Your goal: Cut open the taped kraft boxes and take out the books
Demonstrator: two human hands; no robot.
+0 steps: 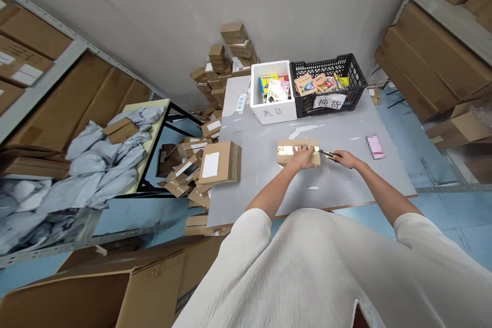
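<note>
A small cardboard box [286, 152] with shiny clear tape along its top lies on the grey table [261, 184]. My left hand [303, 157] rests on the right part of this box, its fingers spread over the top. In my right hand [346, 159] is a black and yellow box cutter [329, 155], gripped by the handle. The blade points left and meets the right end of the box near the tape. To the right of my right hand, apart from it, lies a pink pixelated item [375, 146].
Behind the box stand a white foam bin [274, 113] and a black plastic crate [326, 105], both holding books or packets. A larger carton [220, 163] sits at the table's left edge, near a power strip [241, 103]. Grey mailing bags [103, 159] cover a side table; cartons fill the shelves.
</note>
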